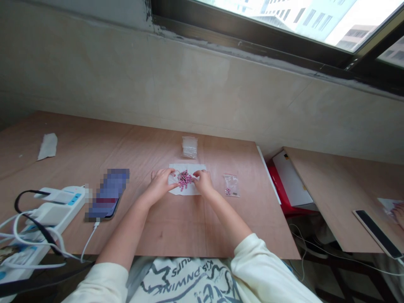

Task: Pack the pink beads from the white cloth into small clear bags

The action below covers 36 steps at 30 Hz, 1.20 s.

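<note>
A pile of small pink and dark beads [184,179] lies on a white sheet of paper [186,192] in the middle of the table. At the left of the pile, my left hand [160,183] curls its thumb and fingers round what looks like a small clear plastic bag [174,177]. My right hand [203,182] is at the pile's right side, fingertips pinched together at the beads. Whatever lies between those fingertips is too small to make out. To the right of my right hand rests a clear zip bag [231,185] with a few pink beads in its corner.
Behind the paper sits a stack of clear bags [190,147]. On the left are a phone [109,194] on a charging cable, a power strip [59,206] with tangled cords, and a paper scrap [47,146]. Another table [341,189] holds a second phone [377,233]; another person's hand [399,212] shows there.
</note>
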Tool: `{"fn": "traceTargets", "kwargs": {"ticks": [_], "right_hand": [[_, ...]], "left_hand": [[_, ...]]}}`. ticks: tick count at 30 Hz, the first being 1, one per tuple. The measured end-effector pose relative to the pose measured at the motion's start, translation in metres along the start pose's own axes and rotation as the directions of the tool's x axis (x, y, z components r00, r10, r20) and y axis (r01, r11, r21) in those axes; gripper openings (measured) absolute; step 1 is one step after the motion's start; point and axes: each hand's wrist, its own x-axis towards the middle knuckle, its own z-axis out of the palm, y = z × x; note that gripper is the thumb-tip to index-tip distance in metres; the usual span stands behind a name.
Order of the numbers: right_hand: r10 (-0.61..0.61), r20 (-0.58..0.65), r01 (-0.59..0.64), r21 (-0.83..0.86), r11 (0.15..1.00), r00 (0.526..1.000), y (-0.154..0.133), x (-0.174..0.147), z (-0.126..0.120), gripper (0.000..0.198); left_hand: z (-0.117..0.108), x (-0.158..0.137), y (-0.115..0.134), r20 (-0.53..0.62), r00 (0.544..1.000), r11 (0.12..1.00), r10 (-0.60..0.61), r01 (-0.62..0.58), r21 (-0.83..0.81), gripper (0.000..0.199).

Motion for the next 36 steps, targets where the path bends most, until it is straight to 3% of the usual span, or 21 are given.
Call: {"fn": "traceTargets", "kwargs": {"ticks": [3, 10, 14, 17, 21, 24, 26, 32, 36], "right_hand": [[0.019, 0.074, -0.010, -0.113, 0.994, 0.997, 0.009, 0.002, 0.004, 0.011], [-0.015, 0.117, 0.029, -0.121, 0.992, 0.993, 0.014, 0.005, 0.008, 0.010], [-0.011, 0.002, 0.011, -0.027, 1.000, 1.000, 0.008, 0.003, 0.001, 0.006], [-0.067, -0.092, 0.077, 0.112, 0.991, 0.994, -0.010, -0.003, -0.002, 0.005], [-0.149, -0.061, 0.158, 0.189, 0.969, 0.987, -0.037, -0.011, 0.003, 0.011], [-0.116, -0.131, 0.131, 0.116, 0.984, 0.985, -0.038, -0.015, 0.005, 0.019], [-0.075, -0.168, 0.082, 0.036, 0.996, 0.983, -0.029, -0.020, 0.006, 0.014], [-0.026, 0.008, 0.027, -0.120, 0.992, 1.000, -0.006, -0.036, 0.021, 0.006], [0.002, 0.028, 0.003, -0.201, 0.980, 1.000, -0.009, -0.036, 0.028, 0.009]], "left_hand": [[-0.004, 0.003, 0.000, 0.000, 1.000, 1.000, -0.001, 0.001, -0.005, 0.041], [-0.005, 0.002, -0.002, 0.010, 1.000, 1.000, -0.008, 0.008, 0.000, 0.041], [-0.003, -0.001, -0.002, 0.028, 0.999, 1.000, -0.015, 0.014, 0.023, 0.040], [0.000, -0.003, 0.000, 0.035, 0.999, 1.000, -0.013, 0.012, 0.020, 0.040], [0.005, -0.001, 0.002, 0.006, 1.000, 1.000, -0.018, 0.018, 0.007, 0.040], [0.005, 0.002, 0.000, -0.009, 1.000, 0.999, -0.030, 0.030, 0.012, 0.040], [0.002, 0.003, -0.002, -0.002, 1.000, 1.000, -0.027, 0.027, 0.013, 0.041], [-0.002, 0.005, -0.006, 0.014, 1.000, 0.999, -0.019, 0.018, 0.031, 0.042], [-0.001, 0.003, -0.005, 0.028, 1.000, 0.999, -0.009, 0.008, 0.034, 0.041]]}}
